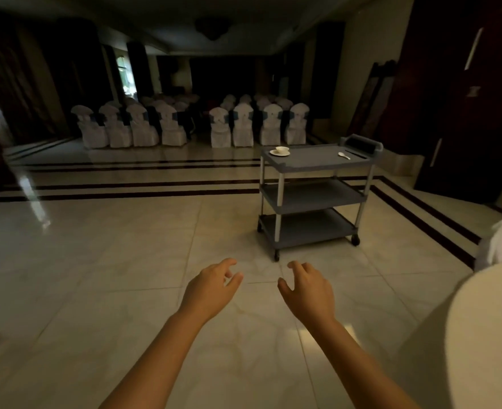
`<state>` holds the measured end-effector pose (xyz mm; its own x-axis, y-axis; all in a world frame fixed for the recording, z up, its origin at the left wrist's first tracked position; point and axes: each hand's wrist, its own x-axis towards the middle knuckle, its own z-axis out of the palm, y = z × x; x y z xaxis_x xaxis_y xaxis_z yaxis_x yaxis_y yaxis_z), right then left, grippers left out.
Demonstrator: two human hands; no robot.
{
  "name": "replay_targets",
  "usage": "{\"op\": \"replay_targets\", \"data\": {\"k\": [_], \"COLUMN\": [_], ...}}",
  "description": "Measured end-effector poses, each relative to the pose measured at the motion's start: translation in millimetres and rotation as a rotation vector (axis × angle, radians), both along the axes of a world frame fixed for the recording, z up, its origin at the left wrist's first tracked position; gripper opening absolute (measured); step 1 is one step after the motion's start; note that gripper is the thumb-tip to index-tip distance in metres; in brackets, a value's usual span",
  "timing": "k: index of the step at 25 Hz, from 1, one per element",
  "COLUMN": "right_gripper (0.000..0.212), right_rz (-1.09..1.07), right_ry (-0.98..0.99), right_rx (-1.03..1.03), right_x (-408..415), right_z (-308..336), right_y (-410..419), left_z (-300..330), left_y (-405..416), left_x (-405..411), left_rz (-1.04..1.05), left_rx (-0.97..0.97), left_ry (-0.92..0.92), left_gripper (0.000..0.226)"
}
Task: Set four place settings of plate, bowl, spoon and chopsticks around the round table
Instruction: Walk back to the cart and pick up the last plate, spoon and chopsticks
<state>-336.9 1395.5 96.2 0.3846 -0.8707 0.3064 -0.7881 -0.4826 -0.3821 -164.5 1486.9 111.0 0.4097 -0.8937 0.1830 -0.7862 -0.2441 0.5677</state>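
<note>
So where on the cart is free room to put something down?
On the cart's top shelf, the middle is bare, between the plate carrying a bowl at the left and the spoon and chopsticks at the right. The two lower shelves look bare.

Floor (125, 261) glossy polished stone tiles. Cart (311, 199) matt grey plastic shelves, pale metal-look posts. Bowl (282, 149), plate (279, 153), spoon (343, 155) glossy white ceramic-look. Chairs (243, 125) white cloth covers.

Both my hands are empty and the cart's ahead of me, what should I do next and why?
Probably step to the cart and pick up the plate with the bowl on it; the left hand and right hand hold nothing.
</note>
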Motion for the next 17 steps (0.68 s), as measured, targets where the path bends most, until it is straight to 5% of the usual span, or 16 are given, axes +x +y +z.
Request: {"op": "replay_targets", "data": {"k": [7, 17], "right_gripper": [0.035, 0.047], "right_rz": [-0.168, -0.228], "right_ry": [-0.072, -0.175], "right_rx": [-0.006, 0.057], "right_x": [81.6, 73.9], "right_z": [33.8, 10.3], "right_y": [-204.6, -516.1], "left_z": [34.1, -1.8], "left_y": [-251.1, -582.7], "left_x": [101.9, 96.4], "left_rz": [-0.133, -0.218], "left_rx": [-0.001, 0.038], "left_ry": [0.047, 0.098], "left_gripper": [0.046, 0.043]}}
